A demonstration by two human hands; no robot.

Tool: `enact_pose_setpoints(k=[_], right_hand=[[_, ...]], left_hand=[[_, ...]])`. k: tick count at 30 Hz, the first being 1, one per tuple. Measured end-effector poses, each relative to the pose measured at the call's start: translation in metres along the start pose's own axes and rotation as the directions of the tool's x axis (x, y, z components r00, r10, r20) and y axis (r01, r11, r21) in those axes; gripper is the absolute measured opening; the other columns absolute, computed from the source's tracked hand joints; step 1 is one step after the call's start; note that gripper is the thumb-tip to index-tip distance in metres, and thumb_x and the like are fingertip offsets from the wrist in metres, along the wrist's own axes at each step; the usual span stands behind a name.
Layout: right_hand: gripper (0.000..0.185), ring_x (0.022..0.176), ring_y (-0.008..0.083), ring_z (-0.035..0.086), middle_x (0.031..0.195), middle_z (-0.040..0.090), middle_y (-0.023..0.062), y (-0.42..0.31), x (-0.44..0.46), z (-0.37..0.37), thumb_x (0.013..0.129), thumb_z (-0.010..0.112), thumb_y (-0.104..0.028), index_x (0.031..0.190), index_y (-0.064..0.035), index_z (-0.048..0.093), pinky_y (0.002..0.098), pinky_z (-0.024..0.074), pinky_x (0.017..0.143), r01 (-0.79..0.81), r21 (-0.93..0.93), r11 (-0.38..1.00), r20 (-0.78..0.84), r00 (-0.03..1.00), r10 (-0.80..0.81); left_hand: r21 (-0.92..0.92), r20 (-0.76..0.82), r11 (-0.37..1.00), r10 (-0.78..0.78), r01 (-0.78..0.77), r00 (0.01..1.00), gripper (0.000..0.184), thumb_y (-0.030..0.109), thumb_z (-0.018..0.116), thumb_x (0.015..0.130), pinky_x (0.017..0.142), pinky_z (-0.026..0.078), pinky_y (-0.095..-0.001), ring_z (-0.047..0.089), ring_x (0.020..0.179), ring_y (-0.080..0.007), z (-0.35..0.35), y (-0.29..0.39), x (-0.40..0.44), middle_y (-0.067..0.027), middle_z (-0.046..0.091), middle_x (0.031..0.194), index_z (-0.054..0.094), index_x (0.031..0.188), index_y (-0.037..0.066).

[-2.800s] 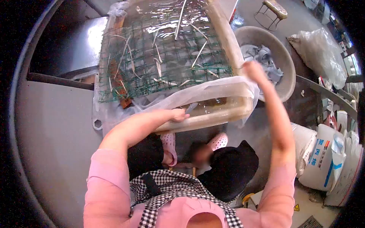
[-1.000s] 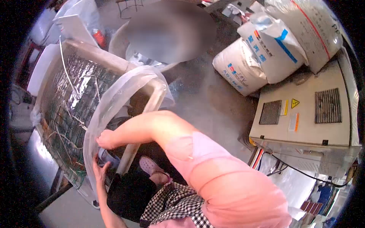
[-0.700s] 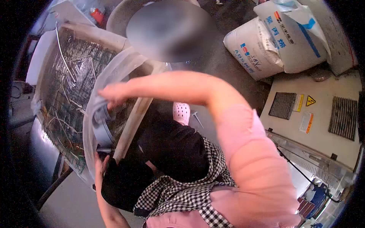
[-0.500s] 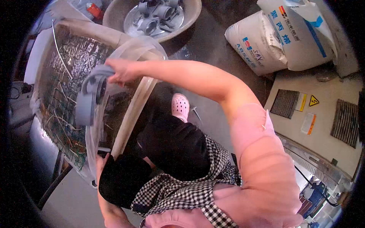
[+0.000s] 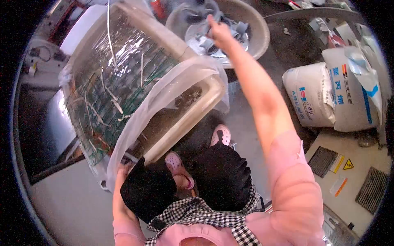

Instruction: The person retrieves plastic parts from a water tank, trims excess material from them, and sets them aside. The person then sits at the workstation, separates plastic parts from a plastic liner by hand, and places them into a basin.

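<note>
The grey ring-shaped part (image 5: 195,18) nearest our right hand (image 5: 221,36) lies just beyond its fingertips, over the round basin (image 5: 262,39), too blurred for us to make out its finer shape. Our fingers are partly extended toward it, and we cannot tell whether they grip it or are free of it. We judge it to be moulded plastic: light, stiff, likely slippery if wet, with thin edges that might chip. The thick band of the ring looks to us the best hold, with thumb and fingers on opposite faces.

More grey parts (image 5: 242,28) lie in the basin, below and around that hand. Our left hand (image 5: 124,168) is well apart from the right, low at the near corner of the trough (image 5: 180,132); our knee partly hides it, so its grip cannot be told. From beside it, a translucent sheet (image 5: 158,96) runs across the trough toward the basin. Beyond the sheet from our left hand is green mesh (image 5: 156,71) with pale strips (image 5: 115,101) on it. White sacks (image 5: 310,96) stand to the right of our right arm.
</note>
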State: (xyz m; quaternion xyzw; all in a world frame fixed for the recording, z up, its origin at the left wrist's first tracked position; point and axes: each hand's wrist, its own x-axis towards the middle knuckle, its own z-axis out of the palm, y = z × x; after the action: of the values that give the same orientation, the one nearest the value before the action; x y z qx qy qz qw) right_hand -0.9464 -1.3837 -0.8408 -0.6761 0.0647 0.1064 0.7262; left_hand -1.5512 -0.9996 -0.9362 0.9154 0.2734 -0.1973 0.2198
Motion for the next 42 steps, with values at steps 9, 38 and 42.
enact_pose_setpoints(k=[9,38,42], right_hand=[[0.037,0.093,0.0334,0.058,0.098,0.060,0.0183,0.121,-0.175,-0.106,0.081,0.053,-0.014,0.113,0.0025,0.045,0.0385,0.0463,0.079,0.249,-0.816,0.521,0.157,0.964,-0.215],[0.049,0.093,0.0308,0.055,0.099,0.055,0.0233,0.006,-0.037,-0.027,0.078,0.065,-0.028,0.109,0.0065,0.049,0.0375,0.0434,0.081,0.427,-0.903,-0.042,0.324,0.614,-0.720],[0.018,0.075,0.0242,0.055,0.089,0.057,0.0125,-0.003,-0.145,0.099,0.080,0.058,-0.007,0.097,-0.0036,0.055,0.0352,0.0452,0.069,0.841,-0.468,0.273,0.772,0.539,-0.337]], left_hand=[[0.202,-0.356,0.973,0.177,-0.109,0.917,0.064,0.015,0.062,0.073,0.089,0.039,-0.0389,0.047,0.104,-0.0327,0.019,-0.005,0.043,-0.0174,0.049,0.115,0.033,0.130,0.005],[-0.048,0.137,0.969,0.246,-0.242,0.960,0.064,0.008,0.070,0.062,0.094,0.038,-0.0394,0.047,0.113,-0.0315,-0.014,0.136,0.086,-0.0207,0.051,0.117,0.045,0.121,0.003],[-0.199,0.138,0.962,0.218,-0.189,0.966,0.065,0.014,0.072,0.063,0.093,0.039,-0.0394,0.048,0.111,-0.0333,-0.033,0.147,0.079,-0.0219,0.051,0.116,0.044,0.121,0.004]])
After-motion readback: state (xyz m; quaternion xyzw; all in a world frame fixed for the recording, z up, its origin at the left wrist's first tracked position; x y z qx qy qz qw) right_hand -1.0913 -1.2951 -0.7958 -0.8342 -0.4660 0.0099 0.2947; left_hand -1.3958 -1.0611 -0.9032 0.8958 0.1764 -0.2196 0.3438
